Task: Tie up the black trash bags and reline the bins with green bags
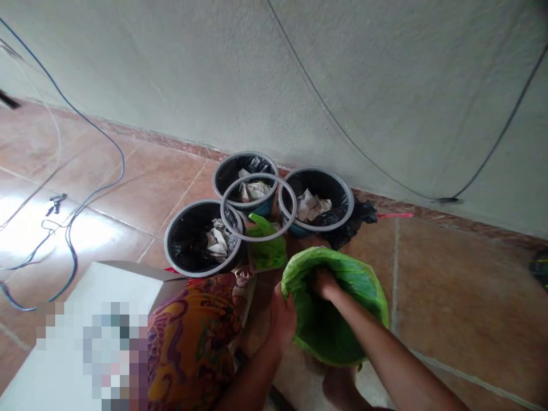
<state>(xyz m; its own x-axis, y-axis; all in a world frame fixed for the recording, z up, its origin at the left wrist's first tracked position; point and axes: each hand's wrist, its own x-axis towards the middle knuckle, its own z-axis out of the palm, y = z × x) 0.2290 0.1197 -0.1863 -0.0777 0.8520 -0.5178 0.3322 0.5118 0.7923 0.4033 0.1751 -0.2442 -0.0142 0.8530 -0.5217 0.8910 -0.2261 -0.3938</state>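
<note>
A green plastic bag (342, 279) lines a bin low in the middle of the floor. My left hand (282, 317) is closed on the bag's near left rim. My right hand (325, 283) reaches down inside the bag's mouth, its fingers partly hidden by the plastic. Just beyond, a loose grey ring (258, 208) rests across three small bins (201, 237) lined with black bags and holding crumpled paper. A second folded green bag (266, 242) lies between those bins and my hands.
A white box (115, 285) stands at lower left beside my patterned clothing (192, 342). Blue and black cables (72, 222) trail over the tiled floor at left. A pale wall (299, 74) runs behind the bins, with a black cable hanging on it.
</note>
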